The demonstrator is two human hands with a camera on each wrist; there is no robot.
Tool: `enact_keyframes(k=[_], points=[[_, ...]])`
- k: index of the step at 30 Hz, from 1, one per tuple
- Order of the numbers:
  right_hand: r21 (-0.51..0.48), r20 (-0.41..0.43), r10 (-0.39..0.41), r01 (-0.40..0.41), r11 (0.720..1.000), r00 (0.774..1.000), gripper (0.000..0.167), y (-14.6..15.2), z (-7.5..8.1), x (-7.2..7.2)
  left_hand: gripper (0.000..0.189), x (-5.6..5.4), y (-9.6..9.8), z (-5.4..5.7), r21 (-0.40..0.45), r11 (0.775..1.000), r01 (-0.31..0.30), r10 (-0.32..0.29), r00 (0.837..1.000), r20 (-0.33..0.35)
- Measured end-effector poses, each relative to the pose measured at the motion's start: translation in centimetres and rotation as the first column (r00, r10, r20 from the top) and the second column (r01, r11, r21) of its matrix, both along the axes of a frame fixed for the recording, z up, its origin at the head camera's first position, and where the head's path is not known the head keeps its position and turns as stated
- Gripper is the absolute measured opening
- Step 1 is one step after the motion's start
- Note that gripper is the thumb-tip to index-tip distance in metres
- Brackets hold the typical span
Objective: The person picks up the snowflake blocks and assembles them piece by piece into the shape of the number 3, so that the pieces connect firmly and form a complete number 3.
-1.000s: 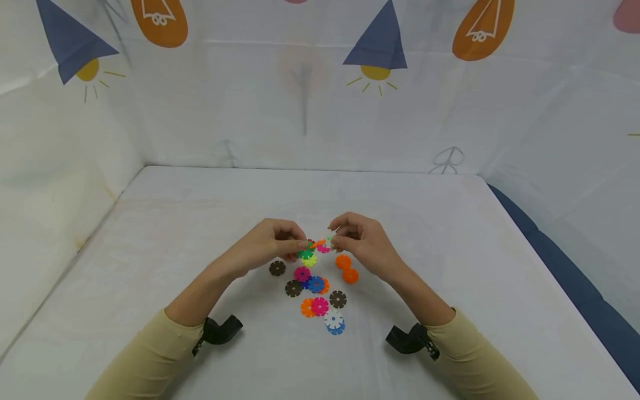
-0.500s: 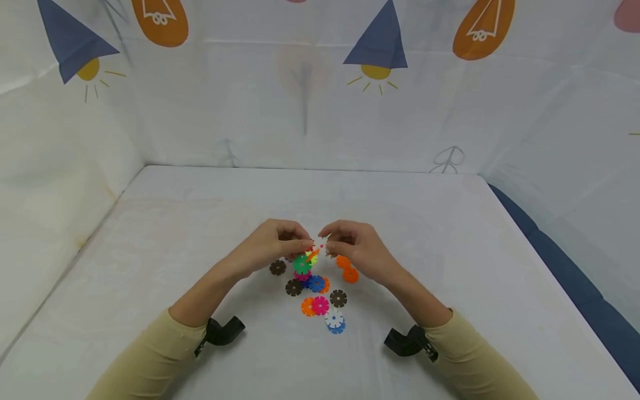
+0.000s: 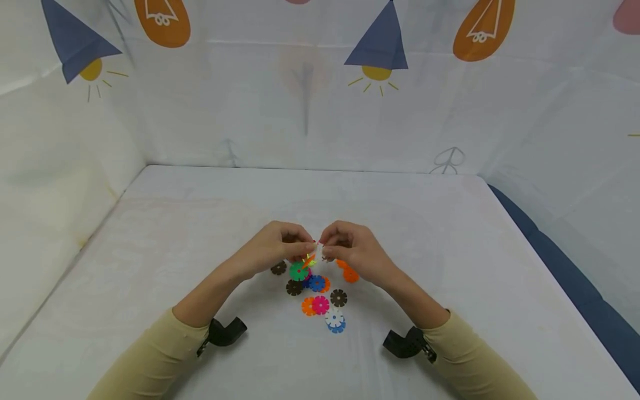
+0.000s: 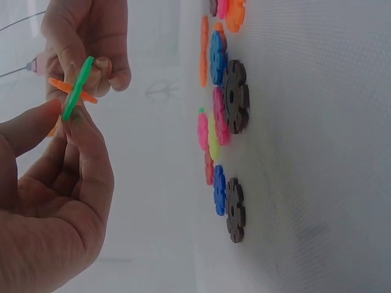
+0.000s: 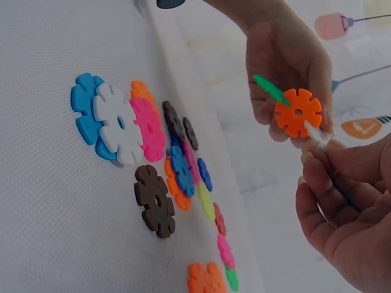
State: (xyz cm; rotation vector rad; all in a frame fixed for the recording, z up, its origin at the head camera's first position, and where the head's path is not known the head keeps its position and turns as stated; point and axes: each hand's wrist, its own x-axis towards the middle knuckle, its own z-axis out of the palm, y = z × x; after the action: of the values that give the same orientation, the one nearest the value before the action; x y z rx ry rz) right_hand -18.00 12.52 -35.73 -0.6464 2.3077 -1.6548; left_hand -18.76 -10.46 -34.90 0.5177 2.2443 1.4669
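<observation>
Left hand (image 3: pixel 285 244) pinches joined green disc (image 4: pixel 78 88) and orange disc (image 5: pixel 299 102), right hand (image 3: pixel 352 244) pinches white disc (image 5: pixel 317 135), all between the hands; likely light, stiff, best held by rims clear of slots.

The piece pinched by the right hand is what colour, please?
The piece is white, showing best in the right wrist view.
</observation>
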Motion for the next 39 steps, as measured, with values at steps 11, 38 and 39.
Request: enact_keyframes(k=[11,38,39], points=[[-0.003,0.005,0.007,-0.007,1.000,1.000,0.006,-0.18,-0.39,-0.05,0.022,0.12,0.14,0.01,-0.028,1.000,-0.013,0.013,1.000,-0.007],[0.203,-0.004,0.045,-0.044,0.978,0.999,0.012,-0.07,-0.82,-0.28,0.019,-0.30,-0.56,-0.06,-0.007,0.998,-0.059,0.059,0.998,-0.019],[0.233,-0.009,0.050,-0.046,0.971,0.999,0.011,-0.12,-0.89,-0.26,0.019,-0.32,-0.59,-0.06,-0.006,0.998,-0.059,0.058,0.998,-0.021]])
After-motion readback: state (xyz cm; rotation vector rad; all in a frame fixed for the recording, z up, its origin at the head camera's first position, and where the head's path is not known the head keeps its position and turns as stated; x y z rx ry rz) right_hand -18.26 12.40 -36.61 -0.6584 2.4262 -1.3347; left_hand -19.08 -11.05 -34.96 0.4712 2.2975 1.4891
